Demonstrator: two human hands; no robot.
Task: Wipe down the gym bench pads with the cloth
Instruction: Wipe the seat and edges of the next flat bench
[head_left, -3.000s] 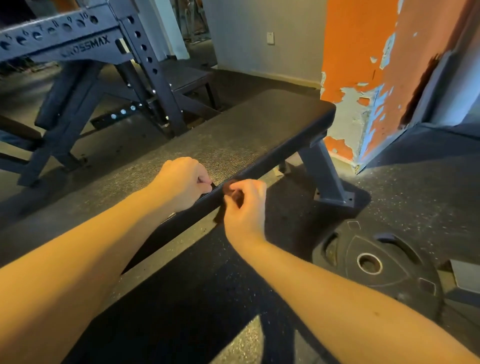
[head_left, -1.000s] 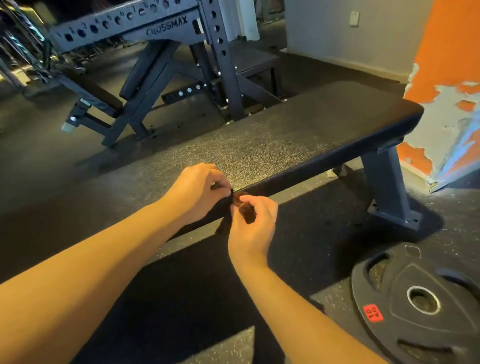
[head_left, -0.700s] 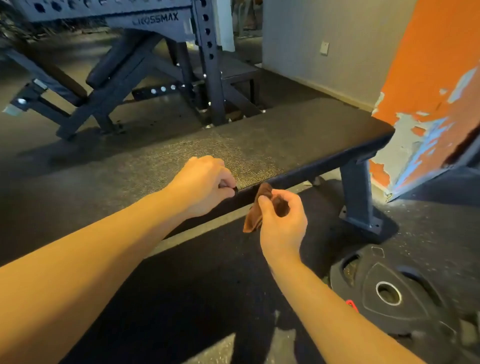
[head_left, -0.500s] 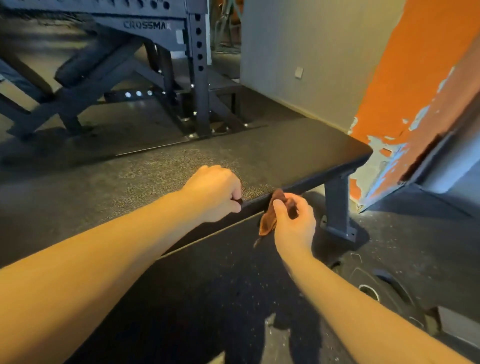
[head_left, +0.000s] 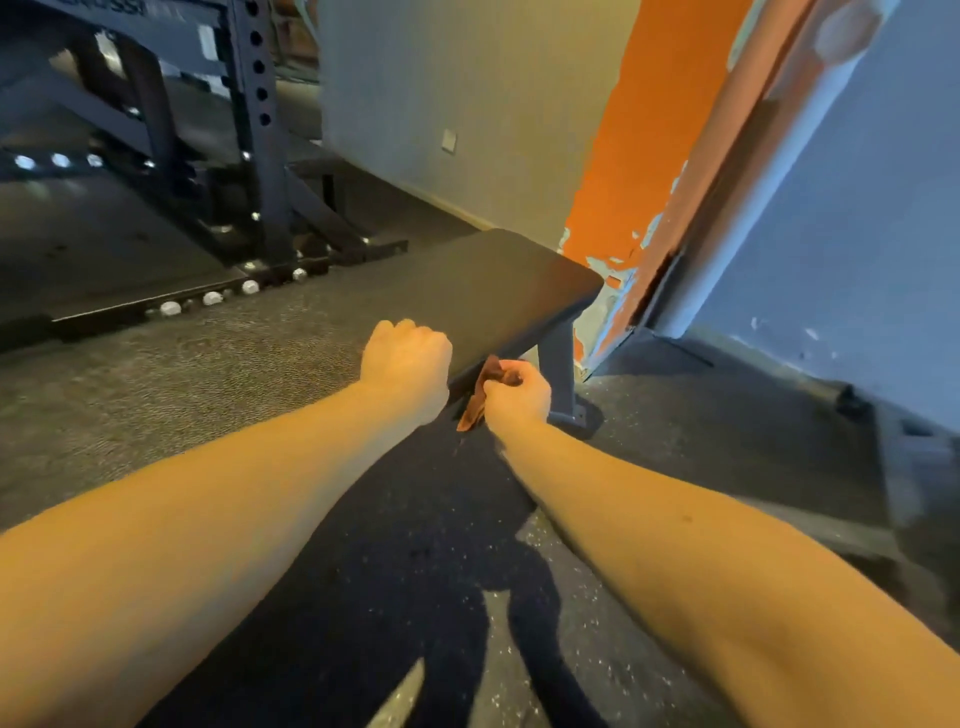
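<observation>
– Two hands are to be entered. Item one?
– Right hand (head_left: 519, 397): fingers curled round a bunched rust-brown cloth (head_left: 479, 397), which is held at the near side edge of the bench pad (head_left: 483, 291). A tail of cloth hangs below the fist.
– Item two?
– Left hand (head_left: 408, 371): closed in a fist just left of the right hand, knuckles over the pad's near edge. The fingertips are hidden behind the back of the hand, so it cannot be told whether the pad edge, a cloth corner or nothing is gripped.
– Step judged in hand?
– The side edge of the pad is judged to be under wiping or about to be. The top surface beyond the hands is judged not yet done.
– Handling notes?
– The cloth is better opened flat under the palm than wadded, so that more fabric is laid on the pad. Long overlapping strokes are advised, run from the hands toward the far end, where the bench leg (head_left: 558, 374) stands just beyond the right hand. The edge lip should be followed with fingers wrapped over it. The pad may be steadied by the left hand.
– Risks?
– The hanging tail may be dragged across the floor (head_left: 415, 571) below the right hand, and grit carried back onto the pad.
</observation>
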